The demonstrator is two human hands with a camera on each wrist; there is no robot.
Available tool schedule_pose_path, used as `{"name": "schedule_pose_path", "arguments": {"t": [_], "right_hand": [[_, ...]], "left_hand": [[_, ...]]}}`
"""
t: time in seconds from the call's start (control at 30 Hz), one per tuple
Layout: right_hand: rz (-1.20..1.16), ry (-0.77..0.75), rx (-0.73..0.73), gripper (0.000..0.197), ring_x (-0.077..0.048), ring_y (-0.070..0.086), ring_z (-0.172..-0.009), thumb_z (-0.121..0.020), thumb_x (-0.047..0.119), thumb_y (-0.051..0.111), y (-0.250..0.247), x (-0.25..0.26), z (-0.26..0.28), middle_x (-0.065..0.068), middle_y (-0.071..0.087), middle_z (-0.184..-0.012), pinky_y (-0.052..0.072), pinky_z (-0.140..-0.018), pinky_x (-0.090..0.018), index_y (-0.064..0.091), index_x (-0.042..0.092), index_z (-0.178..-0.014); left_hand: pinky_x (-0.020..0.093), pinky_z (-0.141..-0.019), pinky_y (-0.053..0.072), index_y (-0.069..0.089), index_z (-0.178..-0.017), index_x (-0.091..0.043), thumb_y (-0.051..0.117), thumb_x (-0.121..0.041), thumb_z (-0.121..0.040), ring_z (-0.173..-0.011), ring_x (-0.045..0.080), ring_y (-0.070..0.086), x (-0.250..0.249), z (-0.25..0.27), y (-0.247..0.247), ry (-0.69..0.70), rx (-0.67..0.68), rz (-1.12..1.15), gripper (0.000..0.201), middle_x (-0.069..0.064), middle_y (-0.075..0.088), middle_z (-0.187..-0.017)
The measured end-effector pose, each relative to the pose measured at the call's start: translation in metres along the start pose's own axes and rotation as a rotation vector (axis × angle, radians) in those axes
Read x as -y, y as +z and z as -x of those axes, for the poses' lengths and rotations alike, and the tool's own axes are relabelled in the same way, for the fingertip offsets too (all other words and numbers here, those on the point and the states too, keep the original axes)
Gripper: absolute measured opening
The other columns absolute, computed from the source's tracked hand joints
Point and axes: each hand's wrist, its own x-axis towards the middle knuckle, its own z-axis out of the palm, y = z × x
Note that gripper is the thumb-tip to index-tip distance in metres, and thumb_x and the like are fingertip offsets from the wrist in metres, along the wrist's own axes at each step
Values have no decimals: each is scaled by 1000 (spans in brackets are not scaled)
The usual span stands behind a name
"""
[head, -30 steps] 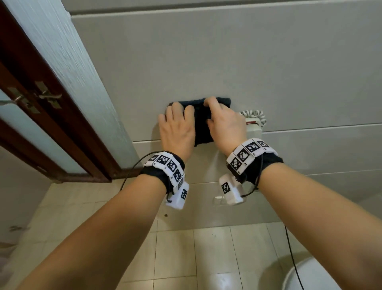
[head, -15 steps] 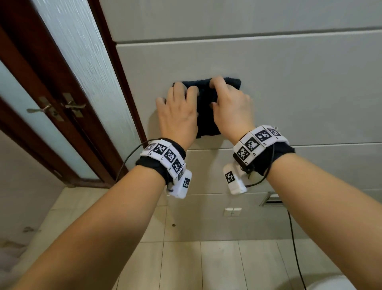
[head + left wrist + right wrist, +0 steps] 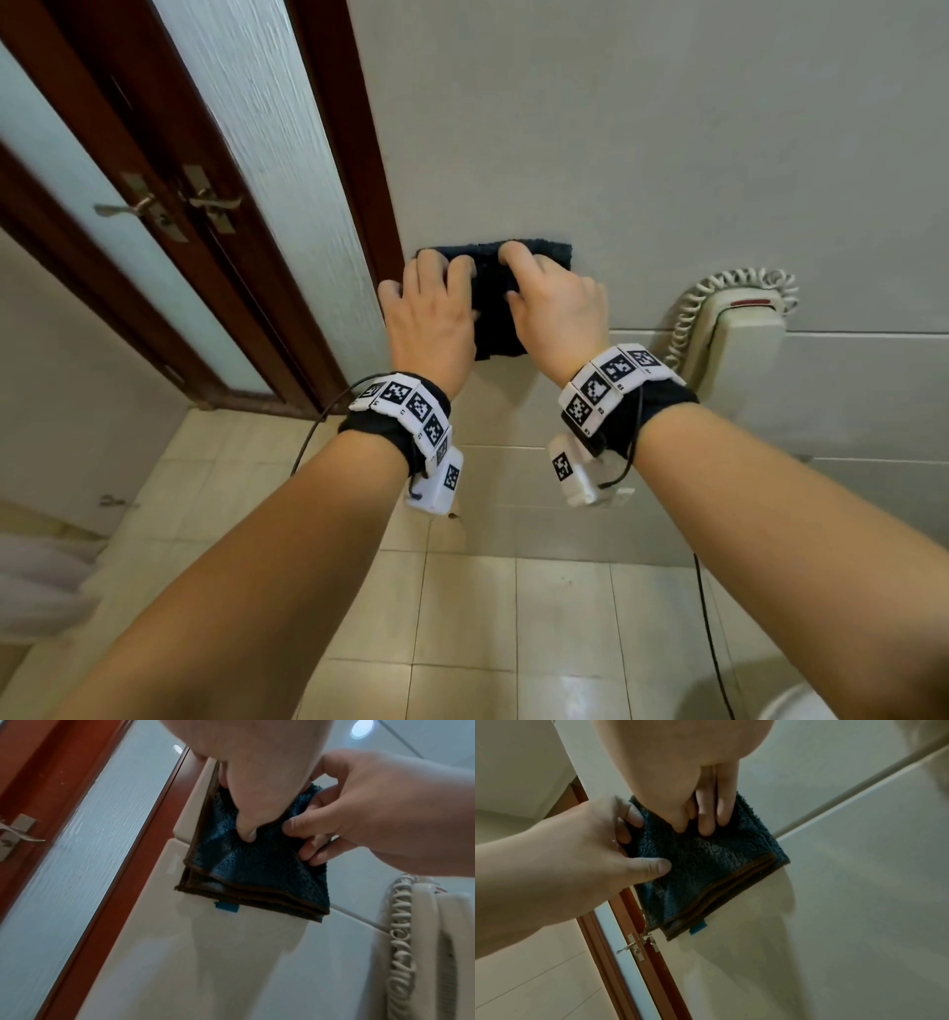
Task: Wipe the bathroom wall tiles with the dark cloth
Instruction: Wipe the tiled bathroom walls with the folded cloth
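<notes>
The dark cloth (image 3: 495, 303), folded in layers, lies flat against the wall tile (image 3: 667, 154) just beside the brown door frame (image 3: 354, 154), with a wall phone (image 3: 734, 339) near on its right. My left hand (image 3: 431, 324) and right hand (image 3: 557, 308) press on it side by side, the fingers (image 3: 707, 817) bent and dug into the pile. Only the wrist views show the brown-edged layers and a small blue tag (image 3: 227, 906) at the bottom edge; only the head view shows the floor tiles (image 3: 462, 616).
</notes>
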Motion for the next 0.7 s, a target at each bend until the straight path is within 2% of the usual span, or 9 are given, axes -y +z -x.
{"name": "schedule_pose_path", "arguments": {"t": [0.1,0.2,0.27,0.5,0.7], "right_hand": [[-14,22,7,32,-38,60,-61,-85,16,60,1,1,1,-2,64,-83,47,-52,-38,50,22,-116],[-35,47,19,30,-36,62,-66,-82,16,59,-7,2,-6,0,65,-80,41,-55,-34,55,21,-112],[-51,39,1,29,-34,62,-68,-82,17,58,-15,5,-15,2,65,-80,39,-56,-34,56,21,-110],[-150,29,-59,32,-30,63,-80,-81,18,60,-67,25,-64,4,67,-84,50,-68,-43,56,23,-112],[-192,19,-155,33,-27,63,-80,-82,17,59,-102,28,-96,4,67,-84,52,-68,-44,55,24,-113]], "left_hand": [[41,-72,36,57,-112,-15,81,-27,-72,-91,27,52,0,0,-2,-7,6,6,48,7,52,-104],[41,-73,36,57,-110,-15,82,-30,-71,-91,26,51,1,-4,-10,6,2,-4,48,7,51,-103],[41,-74,35,56,-109,-16,82,-31,-71,-91,26,50,3,-14,-20,2,-14,-7,49,7,51,-104],[41,-77,33,53,-109,-17,83,-30,-67,-95,27,50,11,-63,-75,-12,-87,-14,53,8,50,-108],[38,-79,29,52,-110,-17,81,-29,-70,-99,27,49,7,-99,-112,-15,-146,7,51,8,48,-112]]}}
